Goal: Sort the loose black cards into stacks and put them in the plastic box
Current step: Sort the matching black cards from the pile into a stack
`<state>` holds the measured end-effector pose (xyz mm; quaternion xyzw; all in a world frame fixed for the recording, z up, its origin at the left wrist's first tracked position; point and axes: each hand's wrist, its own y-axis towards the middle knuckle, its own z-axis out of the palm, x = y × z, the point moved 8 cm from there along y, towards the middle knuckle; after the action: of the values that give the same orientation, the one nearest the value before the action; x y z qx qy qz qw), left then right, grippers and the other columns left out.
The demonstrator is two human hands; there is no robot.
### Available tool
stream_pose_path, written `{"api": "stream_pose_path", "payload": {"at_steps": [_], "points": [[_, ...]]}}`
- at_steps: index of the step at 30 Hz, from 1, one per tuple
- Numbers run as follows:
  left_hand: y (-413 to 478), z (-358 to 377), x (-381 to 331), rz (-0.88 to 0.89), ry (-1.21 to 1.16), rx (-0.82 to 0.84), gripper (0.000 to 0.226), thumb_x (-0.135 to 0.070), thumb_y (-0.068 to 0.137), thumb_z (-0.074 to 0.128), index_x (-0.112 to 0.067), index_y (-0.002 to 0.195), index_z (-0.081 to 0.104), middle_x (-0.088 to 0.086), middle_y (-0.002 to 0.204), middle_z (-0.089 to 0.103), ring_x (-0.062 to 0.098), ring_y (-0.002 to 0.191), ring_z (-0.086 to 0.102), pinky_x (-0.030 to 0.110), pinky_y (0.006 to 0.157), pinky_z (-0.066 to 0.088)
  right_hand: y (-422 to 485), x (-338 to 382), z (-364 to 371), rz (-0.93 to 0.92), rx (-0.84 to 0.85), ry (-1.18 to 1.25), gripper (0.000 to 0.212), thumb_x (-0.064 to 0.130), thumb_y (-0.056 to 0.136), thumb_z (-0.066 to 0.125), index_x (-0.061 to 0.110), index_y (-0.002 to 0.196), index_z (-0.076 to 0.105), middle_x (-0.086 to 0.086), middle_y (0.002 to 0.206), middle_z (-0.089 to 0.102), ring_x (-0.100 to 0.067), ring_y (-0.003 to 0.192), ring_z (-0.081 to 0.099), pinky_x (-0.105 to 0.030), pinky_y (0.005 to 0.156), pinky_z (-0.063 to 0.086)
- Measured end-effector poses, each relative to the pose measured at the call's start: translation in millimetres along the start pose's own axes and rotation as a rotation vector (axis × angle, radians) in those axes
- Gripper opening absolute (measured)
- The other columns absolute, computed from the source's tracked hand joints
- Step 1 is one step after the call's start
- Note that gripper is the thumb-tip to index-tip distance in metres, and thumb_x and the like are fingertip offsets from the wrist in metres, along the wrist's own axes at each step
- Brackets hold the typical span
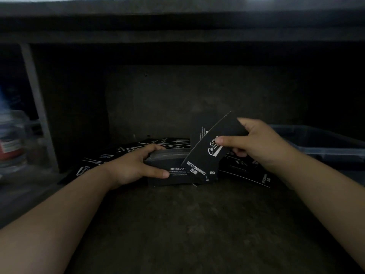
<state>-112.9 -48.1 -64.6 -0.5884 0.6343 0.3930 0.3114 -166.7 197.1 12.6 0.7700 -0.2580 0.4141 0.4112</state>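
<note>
My left hand (pixel 136 165) grips a thick stack of black cards (pixel 169 169) standing on edge on the dark surface, thumb on the printed front, fingers curled over the top. My right hand (pixel 254 143) pinches a single black card (pixel 207 153) with white lettering, held tilted just right of the stack, its lower end touching the stack's right side. More loose black cards (pixel 245 171) lie flat behind and to both sides. The plastic box (pixel 324 143) stands at the right, behind my right wrist.
A dark shelf wall rises close behind the cards, with a low board overhead. At the far left stand a pale upright post (pixel 37 107) and blurred containers (pixel 11 139). The dark surface (pixel 187 224) stretches toward me between my forearms.
</note>
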Motion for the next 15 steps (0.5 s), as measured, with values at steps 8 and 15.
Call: {"api": "stream_pose_path", "payload": {"at_steps": [8,15], "points": [[-2,3,-6,0.026,-0.019,0.038,0.066,-0.026,0.062,0.082,-0.036,0.122,0.056,-0.011,0.114,0.067,-0.002,0.096,0.067,0.011,0.075,0.052,-6,6,15,-0.065,0.059,-0.076,0.027,-0.005,0.077,0.076,0.009,0.099,0.070,0.010,0.071,0.074,0.003,0.062,0.067,-0.009,0.054,0.048],[-5,0,2,-0.016,-0.105,0.060,0.093,-0.057,0.050,0.090,-0.037,0.133,0.053,-0.012,0.130,0.065,0.011,0.120,0.061,0.036,0.107,0.044,-10,-5,46,-0.051,0.190,-0.192,0.008,0.013,0.086,0.074,0.016,0.093,0.072,0.015,0.071,0.073,0.005,0.063,0.066,-0.009,0.056,0.046]]}}
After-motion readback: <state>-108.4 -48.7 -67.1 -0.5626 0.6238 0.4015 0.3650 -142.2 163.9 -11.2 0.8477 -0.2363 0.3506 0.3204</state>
